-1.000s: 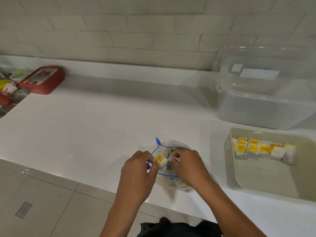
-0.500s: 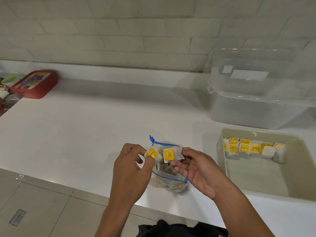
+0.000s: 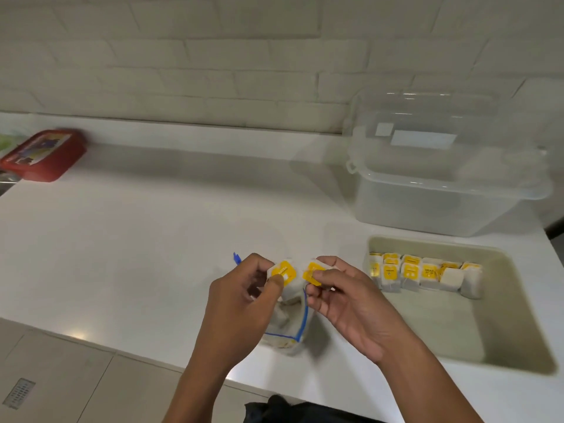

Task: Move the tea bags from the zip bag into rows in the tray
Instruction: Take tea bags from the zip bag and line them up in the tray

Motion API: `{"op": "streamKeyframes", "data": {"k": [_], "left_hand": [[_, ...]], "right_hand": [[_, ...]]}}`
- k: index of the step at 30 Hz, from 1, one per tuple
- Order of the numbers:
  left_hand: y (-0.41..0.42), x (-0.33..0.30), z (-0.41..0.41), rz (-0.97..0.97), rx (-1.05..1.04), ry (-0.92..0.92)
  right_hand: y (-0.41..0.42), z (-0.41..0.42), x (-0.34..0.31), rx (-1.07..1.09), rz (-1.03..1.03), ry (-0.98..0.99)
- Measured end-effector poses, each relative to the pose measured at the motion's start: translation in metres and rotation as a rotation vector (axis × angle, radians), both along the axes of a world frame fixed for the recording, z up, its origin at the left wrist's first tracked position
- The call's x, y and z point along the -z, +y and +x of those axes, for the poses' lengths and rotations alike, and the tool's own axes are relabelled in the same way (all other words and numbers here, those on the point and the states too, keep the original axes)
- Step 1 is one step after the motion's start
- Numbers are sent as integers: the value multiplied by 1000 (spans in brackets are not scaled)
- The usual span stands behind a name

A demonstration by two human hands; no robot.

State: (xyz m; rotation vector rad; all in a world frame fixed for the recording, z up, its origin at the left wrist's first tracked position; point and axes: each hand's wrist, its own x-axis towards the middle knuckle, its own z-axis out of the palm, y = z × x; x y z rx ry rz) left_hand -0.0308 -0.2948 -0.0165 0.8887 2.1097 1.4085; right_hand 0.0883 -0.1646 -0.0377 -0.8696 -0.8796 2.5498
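Note:
A clear zip bag with a blue seal lies on the white counter near its front edge, with several tea bags inside. Just above it, my left hand pinches a white tea bag with a yellow tag. My right hand pinches another yellow-tagged tea bag right beside the first. To the right sits the beige tray, holding a row of several yellow-tagged tea bags along its far wall.
A large clear plastic tub with a lid stands behind the tray. A red box lies at the far left by the wall. The counter's front edge runs just below the zip bag, with tiled floor beyond.
Both hands have come up out of the zip bag, each with a tea bag. The two tea bags are now held side by side above the bag, which has sagged lower.

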Motion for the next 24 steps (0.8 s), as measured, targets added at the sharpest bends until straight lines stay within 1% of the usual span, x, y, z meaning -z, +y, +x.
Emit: {"op": "streamKeyframes", "data": {"k": [4,9,13,15,18,20,22,24], "left_hand": [[25,4,17,-44,65,35],[60,8,45,-49,140,-92],[81,16,62,-77,164,-109],[92,21,68,-56,166,-200],[106,23,79,-3,212,-442],[114,23,87,17,255,-572],[121,25,94,40,267,-619],[126,29,100,24,253,-568]], "right_hand": [[19,21,2,42,139,-51],[40,50,5,115,302,-114],[55,71,10,162,346,-160],[63,81,13,155,363,-164],[74,96,19,159,296,-75],[81,104,22,162,272,-74],[85,113,28,153,297,-110],[90,122,31,134,401,-190]]}}
